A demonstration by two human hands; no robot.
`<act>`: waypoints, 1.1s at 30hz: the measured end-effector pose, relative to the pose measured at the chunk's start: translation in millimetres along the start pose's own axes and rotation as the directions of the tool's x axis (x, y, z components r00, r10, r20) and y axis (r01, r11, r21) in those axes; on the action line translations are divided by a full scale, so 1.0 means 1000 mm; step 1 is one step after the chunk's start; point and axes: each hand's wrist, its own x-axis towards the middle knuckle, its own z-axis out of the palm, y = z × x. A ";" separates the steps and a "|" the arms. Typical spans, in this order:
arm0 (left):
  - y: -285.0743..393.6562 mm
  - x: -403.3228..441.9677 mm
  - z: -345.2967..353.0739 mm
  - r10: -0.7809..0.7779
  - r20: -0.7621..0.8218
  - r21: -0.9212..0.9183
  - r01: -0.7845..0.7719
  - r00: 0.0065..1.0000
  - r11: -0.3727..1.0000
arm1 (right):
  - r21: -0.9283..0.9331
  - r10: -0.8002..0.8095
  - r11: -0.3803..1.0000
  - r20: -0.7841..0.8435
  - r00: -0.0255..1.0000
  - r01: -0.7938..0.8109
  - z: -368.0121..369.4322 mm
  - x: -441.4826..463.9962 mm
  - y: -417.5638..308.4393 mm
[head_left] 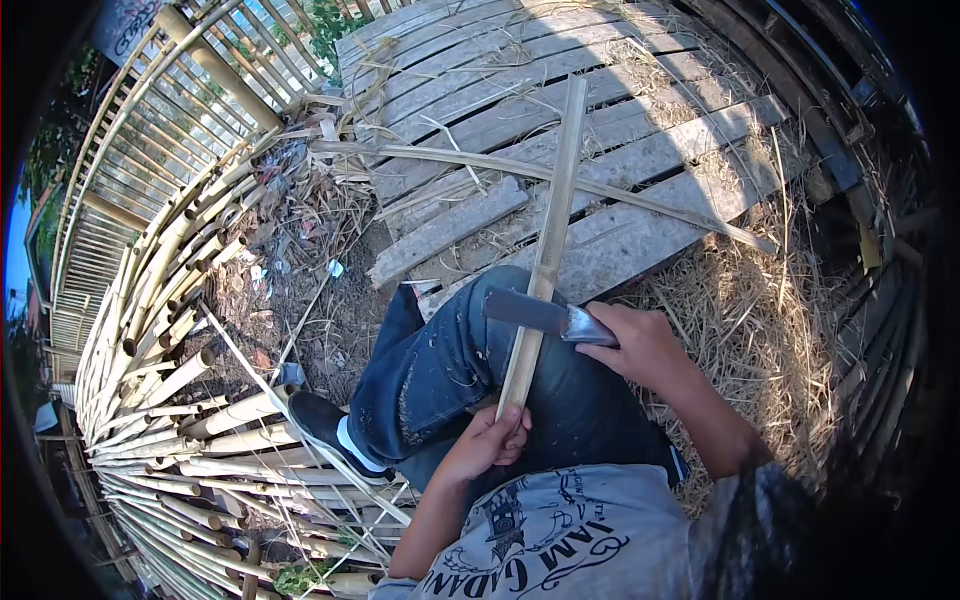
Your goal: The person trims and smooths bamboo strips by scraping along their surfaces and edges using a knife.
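Note:
A long split bamboo strip point(560, 190) slants up over my bent knee, its far end above the wooden slats. Near its lower end, my left hand point(490, 442) is closed around it, thumb on top. My right hand point(638, 345) is wrapped round the handle of a broad-bladed knife point(527, 312). The dark blade lies across the strip just above my thigh; whether its edge bites into the bamboo I cannot tell. Part of the handle is hidden by my right fingers.
A weathered slatted platform point(610, 240) lies ahead, with a thin strip point(450, 158) across it and a short board point(450, 232) at its near edge. Bamboo poles point(240, 412) are piled at left below a bamboo fence point(150, 130). Shavings point(740, 330) cover the ground at right.

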 end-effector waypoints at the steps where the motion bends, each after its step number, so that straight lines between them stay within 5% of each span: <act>1: 0.000 0.001 0.001 -0.006 0.008 -0.003 0.006 1.000 1.000 | -0.038 0.014 0.999 -0.022 1.000 -0.015 -0.001 0.000 0.005; 3: 0.001 0.002 0.001 -0.009 0.006 -0.005 0.010 1.000 1.000 | -0.068 0.021 0.997 -0.043 0.999 -0.024 -0.002 -0.001 0.006; 6: 0.001 0.002 0.002 -0.018 0.013 -0.022 0.019 1.000 1.000 | -0.167 -0.262 0.944 0.153 0.953 0.286 0.001 -0.008 -0.005; 8: 0.003 0.001 0.002 -0.048 -0.016 -0.009 0.048 0.999 0.999 | -0.238 -0.283 0.926 0.073 0.956 0.292 -0.003 0.000 0.006; 10: 0.001 0.002 -0.001 -0.046 0.012 -0.021 0.046 0.999 0.999 | -0.216 -0.071 0.976 -0.131 0.989 0.042 -0.005 0.012 0.026; 11: 0.002 0.002 -0.002 -0.040 0.042 -0.024 0.041 0.998 0.999 | -0.196 -0.043 0.980 -0.108 0.993 0.021 -0.005 0.014 0.033; 15: -0.001 0.001 0.002 -0.085 0.054 -0.119 0.091 0.995 0.989 | -0.249 -0.255 0.921 0.200 0.946 0.301 -0.005 0.006 0.010; 16: -0.005 0.000 -0.001 -0.093 0.056 -0.110 0.098 0.994 0.989 | -0.248 -0.257 0.920 0.200 0.946 0.303 -0.003 0.009 0.016; 18: -0.010 0.001 0.003 -0.100 0.062 -0.121 0.107 0.993 0.987 | -0.169 -0.050 0.985 -0.107 0.993 0.031 0.001 0.017 0.039; 23: -0.015 0.000 0.008 -0.054 0.020 -0.061 0.055 0.998 0.997 | -0.243 -0.223 0.941 0.083 0.971 0.237 0.009 0.005 0.019; 26: -0.020 -0.001 0.006 -0.004 0.022 -0.033 0.005 1.000 0.999 | -0.238 -0.168 0.961 -0.107 0.980 0.139 0.008 0.017 0.059; 30: -0.017 0.008 0.017 -0.010 0.042 -0.099 0.014 0.999 0.995 | -0.078 -0.129 0.989 -0.049 0.990 0.125 0.017 0.015 0.041; 32: -0.016 0.009 0.012 -0.010 -0.007 -0.050 0.010 1.000 0.999 | -0.268 -0.403 0.876 0.054 0.914 0.402 0.008 0.015 0.029; 33: -0.013 0.010 0.012 -0.018 -0.003 -0.050 0.018 1.000 0.999 | -0.252 -0.314 0.922 -0.050 0.948 0.292 0.008 0.021 0.041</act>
